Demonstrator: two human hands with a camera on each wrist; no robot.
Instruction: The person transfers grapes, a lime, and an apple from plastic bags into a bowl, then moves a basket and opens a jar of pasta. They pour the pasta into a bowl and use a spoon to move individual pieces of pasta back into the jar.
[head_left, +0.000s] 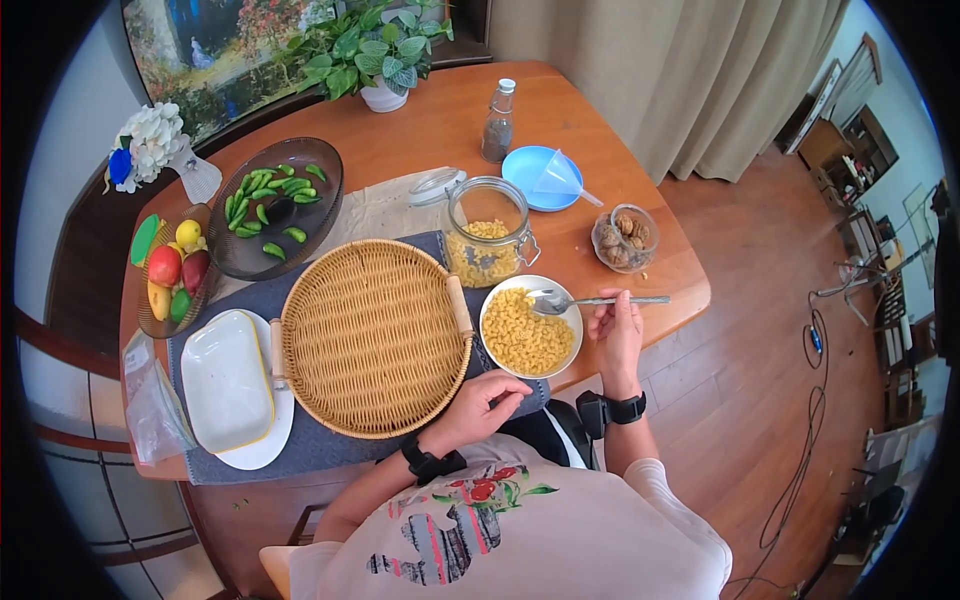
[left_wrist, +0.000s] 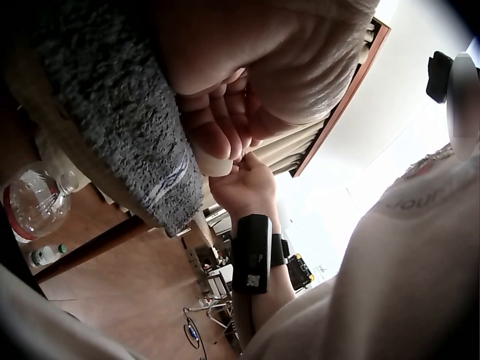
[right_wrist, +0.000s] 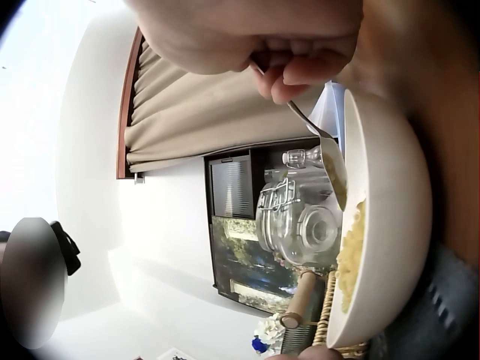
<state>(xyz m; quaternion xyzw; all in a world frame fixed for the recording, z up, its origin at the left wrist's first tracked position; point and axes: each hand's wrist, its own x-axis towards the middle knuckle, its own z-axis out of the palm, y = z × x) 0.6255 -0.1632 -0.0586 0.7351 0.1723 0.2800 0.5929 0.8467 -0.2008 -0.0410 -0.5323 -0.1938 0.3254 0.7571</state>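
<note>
My right hand point(head_left: 618, 325) pinches the handle of a metal spoon point(head_left: 562, 302) over a white bowl point(head_left: 573, 350). Short yellow macaroni point(head_left: 525, 335) fills much of the bowl, and the spoon's head sits low at the far rim. In the right wrist view the spoon point(right_wrist: 334, 161) slants down inside the bowl point(right_wrist: 397, 217). My left hand point(head_left: 485, 408) lies at the bowl's near side with loosely curled fingers, fingertips right at its edge. Behind the bowl a clip-top glass jar point(head_left: 487, 205), lid open, contains more macaroni.
A round wicker tray point(head_left: 375, 340) stands left of the bowl on a dark cloth point(head_left: 215, 465). Right and behind are a glass bowl of walnuts point(head_left: 625, 240), a blue plate point(head_left: 525, 165) with a funnel and a stoppered bottle point(head_left: 498, 125). Peppers, fruit and white dishes occupy the left.
</note>
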